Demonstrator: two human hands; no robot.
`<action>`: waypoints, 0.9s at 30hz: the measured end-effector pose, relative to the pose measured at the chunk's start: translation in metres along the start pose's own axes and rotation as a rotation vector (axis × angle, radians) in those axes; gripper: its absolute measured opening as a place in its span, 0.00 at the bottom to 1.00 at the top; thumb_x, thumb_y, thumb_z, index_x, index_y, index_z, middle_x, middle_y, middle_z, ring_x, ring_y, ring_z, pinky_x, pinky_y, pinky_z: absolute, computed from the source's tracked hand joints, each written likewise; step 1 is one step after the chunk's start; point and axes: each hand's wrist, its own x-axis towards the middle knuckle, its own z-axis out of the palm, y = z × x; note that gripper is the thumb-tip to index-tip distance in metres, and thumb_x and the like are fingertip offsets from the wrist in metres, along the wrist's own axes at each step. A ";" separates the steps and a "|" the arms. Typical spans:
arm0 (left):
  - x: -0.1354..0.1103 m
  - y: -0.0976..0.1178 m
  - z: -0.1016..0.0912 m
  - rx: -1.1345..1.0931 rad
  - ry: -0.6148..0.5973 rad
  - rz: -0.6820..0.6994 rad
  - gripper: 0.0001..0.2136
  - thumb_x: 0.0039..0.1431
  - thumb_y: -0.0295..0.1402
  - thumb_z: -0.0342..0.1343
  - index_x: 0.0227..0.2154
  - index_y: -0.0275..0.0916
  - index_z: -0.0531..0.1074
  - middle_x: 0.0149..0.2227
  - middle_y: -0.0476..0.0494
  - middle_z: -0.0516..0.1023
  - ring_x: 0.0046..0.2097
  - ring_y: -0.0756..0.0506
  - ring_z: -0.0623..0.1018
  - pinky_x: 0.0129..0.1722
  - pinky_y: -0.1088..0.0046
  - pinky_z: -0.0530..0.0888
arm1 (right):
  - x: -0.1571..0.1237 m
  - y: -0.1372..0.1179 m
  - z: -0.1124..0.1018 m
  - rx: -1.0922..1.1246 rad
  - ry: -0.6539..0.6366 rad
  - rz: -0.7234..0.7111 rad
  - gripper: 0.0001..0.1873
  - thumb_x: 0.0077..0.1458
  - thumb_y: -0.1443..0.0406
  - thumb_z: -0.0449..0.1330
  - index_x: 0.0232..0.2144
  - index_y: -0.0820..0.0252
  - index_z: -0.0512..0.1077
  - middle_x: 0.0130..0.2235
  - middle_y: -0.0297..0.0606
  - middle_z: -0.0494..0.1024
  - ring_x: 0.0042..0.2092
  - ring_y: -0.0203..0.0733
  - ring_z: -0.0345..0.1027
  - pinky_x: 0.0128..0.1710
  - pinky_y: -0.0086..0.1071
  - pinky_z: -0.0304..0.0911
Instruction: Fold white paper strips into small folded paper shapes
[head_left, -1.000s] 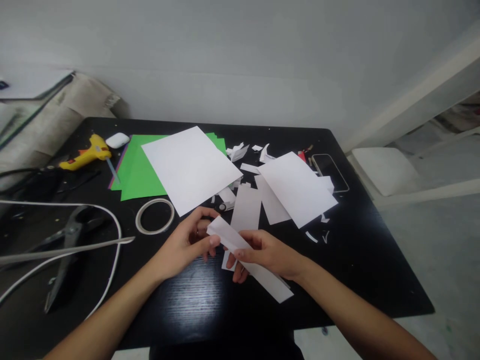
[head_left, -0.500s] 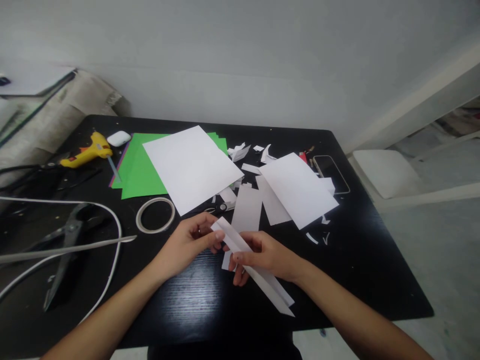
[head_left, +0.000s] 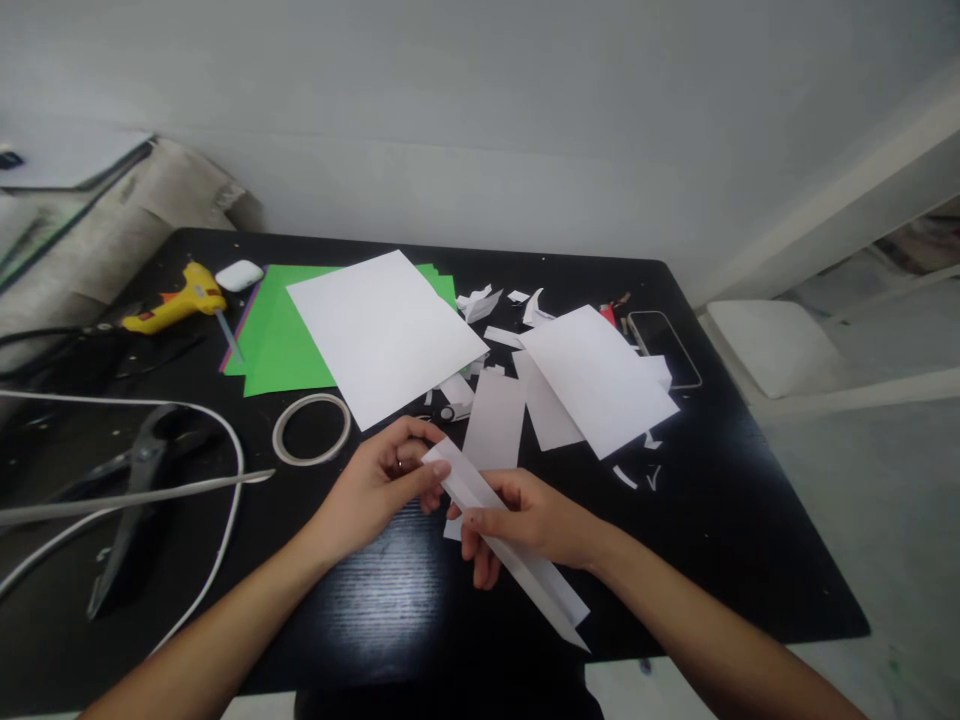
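Note:
A long folded strip of white paper (head_left: 536,570) slants from upper left to lower right between my hands, above the black table. Its upper end is pinched between the thumb and fingers of my left hand (head_left: 394,470). My right hand (head_left: 529,515) grips the strip near its middle, thumb on top and fingers beneath. The fold runs along the strip's length, and its lower end hangs slightly apart. Under and behind my hands lies a flat white paper strip (head_left: 495,420). Dark-handled scissors (head_left: 448,412) lie partly covered just beyond my left hand.
A roll of tape (head_left: 311,430), pliers (head_left: 142,490) and a white cable (head_left: 238,450) lie at left. Behind are a yellow glue gun (head_left: 187,300), green sheets (head_left: 285,340) and a large white sheet (head_left: 386,335). Paper scraps, another white sheet (head_left: 600,375) and a phone (head_left: 664,345) are at right.
The strip's lower end has dropped slightly toward me, and its folded layers look a little further apart. My right fingers have shifted slightly beneath it; both hands keep their hold.

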 end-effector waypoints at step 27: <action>-0.008 -0.004 0.010 0.017 -0.060 -0.006 0.15 0.64 0.34 0.63 0.50 0.40 0.67 0.29 0.53 0.77 0.28 0.51 0.76 0.30 0.77 0.75 | 0.002 0.003 0.007 -0.100 0.150 -0.202 0.16 0.60 0.57 0.69 0.37 0.67 0.76 0.31 0.37 0.79 0.31 0.37 0.76 0.36 0.34 0.74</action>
